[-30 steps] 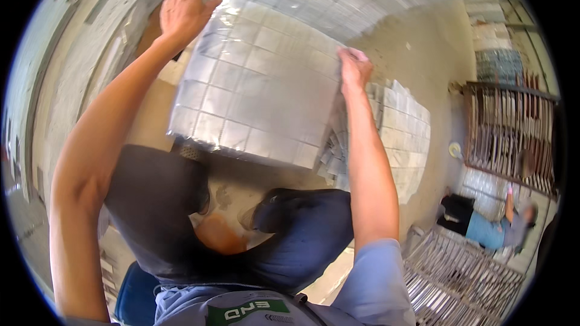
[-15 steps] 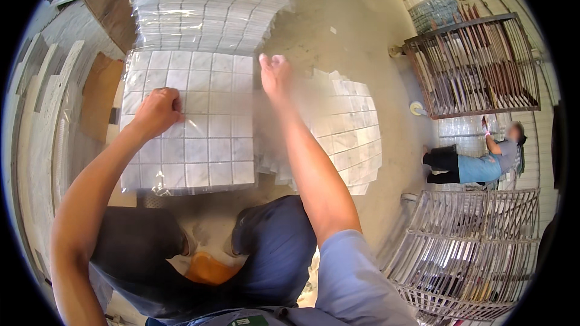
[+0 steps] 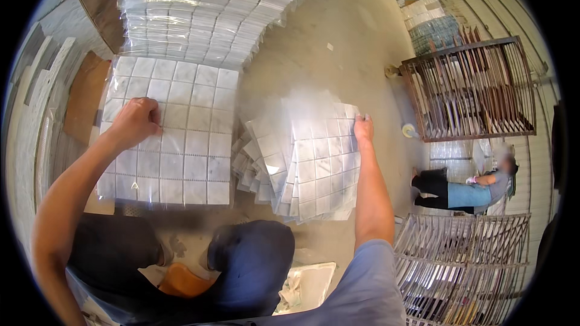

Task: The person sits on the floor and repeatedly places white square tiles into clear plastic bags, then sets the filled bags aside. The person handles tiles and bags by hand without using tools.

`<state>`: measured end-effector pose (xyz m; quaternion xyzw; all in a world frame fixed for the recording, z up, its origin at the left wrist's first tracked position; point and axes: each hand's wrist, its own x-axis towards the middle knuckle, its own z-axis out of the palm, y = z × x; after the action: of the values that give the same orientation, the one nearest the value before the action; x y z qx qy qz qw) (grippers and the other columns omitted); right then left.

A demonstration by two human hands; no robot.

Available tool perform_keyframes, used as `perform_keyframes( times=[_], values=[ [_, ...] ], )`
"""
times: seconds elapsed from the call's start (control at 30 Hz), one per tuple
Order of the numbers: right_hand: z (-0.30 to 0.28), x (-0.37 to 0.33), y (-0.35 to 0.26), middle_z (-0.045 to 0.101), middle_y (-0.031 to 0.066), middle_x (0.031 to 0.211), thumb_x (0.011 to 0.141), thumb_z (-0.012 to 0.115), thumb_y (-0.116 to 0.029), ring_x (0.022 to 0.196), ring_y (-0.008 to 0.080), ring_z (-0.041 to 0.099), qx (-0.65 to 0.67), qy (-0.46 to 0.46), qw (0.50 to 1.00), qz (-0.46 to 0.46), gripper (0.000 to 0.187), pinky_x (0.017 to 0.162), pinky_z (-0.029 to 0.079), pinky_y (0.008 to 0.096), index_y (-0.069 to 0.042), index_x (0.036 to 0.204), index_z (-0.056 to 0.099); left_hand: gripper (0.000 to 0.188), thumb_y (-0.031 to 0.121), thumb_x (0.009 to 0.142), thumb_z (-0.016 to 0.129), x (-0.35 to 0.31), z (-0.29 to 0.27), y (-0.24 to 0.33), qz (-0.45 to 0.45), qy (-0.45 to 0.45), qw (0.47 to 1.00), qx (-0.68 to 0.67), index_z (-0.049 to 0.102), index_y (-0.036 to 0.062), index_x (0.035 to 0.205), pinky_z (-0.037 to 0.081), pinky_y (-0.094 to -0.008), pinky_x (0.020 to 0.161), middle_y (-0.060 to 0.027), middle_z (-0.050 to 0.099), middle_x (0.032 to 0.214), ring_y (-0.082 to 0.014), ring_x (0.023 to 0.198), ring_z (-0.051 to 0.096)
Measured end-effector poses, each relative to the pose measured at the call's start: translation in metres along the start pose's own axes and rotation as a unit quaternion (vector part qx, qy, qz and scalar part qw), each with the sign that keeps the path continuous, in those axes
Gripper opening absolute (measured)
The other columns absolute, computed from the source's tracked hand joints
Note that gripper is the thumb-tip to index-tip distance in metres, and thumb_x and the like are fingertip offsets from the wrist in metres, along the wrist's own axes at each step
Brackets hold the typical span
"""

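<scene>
My left hand (image 3: pixel 136 124) is closed, with its fingers curled over a white-grey marble mosaic tile sheet (image 3: pixel 190 136) on top of the left stack. Shiny clear film shows around this stack; what the fingers pinch, if anything, is hidden. My right hand (image 3: pixel 364 128) grips the far right edge of another mosaic tile sheet (image 3: pixel 323 157). That sheet lies on top of a loose pile of similar sheets, fanned at uneven angles to the right of the left stack.
Behind the left stack rises a tall stack of film-wrapped tile sheets (image 3: pixel 181 12). Stone slabs (image 3: pixel 51 108) lean at the left. On the right stand metal racks (image 3: pixel 468 87) and a person in a blue apron (image 3: pixel 468 195). A white tray (image 3: pixel 323 274) sits near my knee.
My right hand has moved right, from beside the left stack's far corner to the edge of the loose pile's top sheet. My left hand stays over the left stack. The view has shifted.
</scene>
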<state>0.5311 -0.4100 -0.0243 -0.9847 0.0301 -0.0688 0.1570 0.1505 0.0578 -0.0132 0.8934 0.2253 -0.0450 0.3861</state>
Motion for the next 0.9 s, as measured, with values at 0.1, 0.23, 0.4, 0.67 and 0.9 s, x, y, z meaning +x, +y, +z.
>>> perform_keyframes(
  times=[0.1,0.23,0.4,0.67,0.9],
  values=[
    [0.007,0.023,0.026,0.054,0.0235,0.130,0.091,0.053,-0.029,0.123,0.0359,0.050,0.057,-0.036,0.998,-0.003,0.052,0.102,0.040,0.0395,0.004,0.131,0.049,0.019,0.006,0.059,0.075,0.006,0.008,-0.001,0.013,-0.007,1.000,-0.016,0.060,0.0014,0.070,0.048,-0.0371,0.064,-0.0107,0.063,0.071,-0.0265,0.071,0.062],
    [-0.004,0.003,-0.005,0.055,0.0185,0.130,0.091,0.057,-0.023,0.123,0.0257,0.050,0.228,-0.058,0.972,0.020,0.047,0.103,0.038,0.0327,0.006,0.128,0.053,0.019,0.006,0.058,0.075,0.001,0.000,-0.007,0.001,-0.001,1.000,-0.005,0.060,0.0017,0.069,0.048,-0.0361,0.063,-0.0104,0.063,0.070,-0.0255,0.069,0.062],
    [-0.055,0.010,0.004,0.062,0.0169,0.119,0.085,0.067,-0.013,0.112,0.0222,0.055,0.337,-0.033,0.940,-0.033,0.041,0.097,0.042,0.0317,0.007,0.120,0.059,0.020,0.007,0.057,0.076,0.006,0.003,-0.002,0.004,-0.012,1.000,-0.018,0.060,0.0020,0.069,0.048,-0.0350,0.062,-0.0104,0.064,0.069,-0.0247,0.067,0.062],
    [-0.104,-0.006,-0.040,0.067,0.0123,0.104,0.077,0.072,-0.007,0.095,0.0191,0.061,0.203,-0.199,0.958,-0.035,0.038,0.087,0.045,0.0303,0.010,0.110,0.063,0.023,0.012,0.059,0.077,0.008,0.012,-0.010,0.020,0.005,0.998,0.058,0.060,0.0043,0.071,0.049,-0.0398,0.071,-0.0110,0.063,0.082,-0.0298,0.084,0.062],
    [-0.161,-0.077,-0.093,0.068,0.0098,0.096,0.080,0.068,-0.003,0.086,0.0152,0.062,0.207,-0.136,0.961,-0.123,0.027,0.081,0.046,0.0282,0.009,0.103,0.066,0.020,0.014,0.066,0.073,-0.004,0.015,-0.002,-0.012,0.039,0.990,0.133,0.064,0.0070,0.081,0.050,-0.0409,0.080,-0.0118,0.064,0.095,-0.0318,0.094,0.062]
  ],
)
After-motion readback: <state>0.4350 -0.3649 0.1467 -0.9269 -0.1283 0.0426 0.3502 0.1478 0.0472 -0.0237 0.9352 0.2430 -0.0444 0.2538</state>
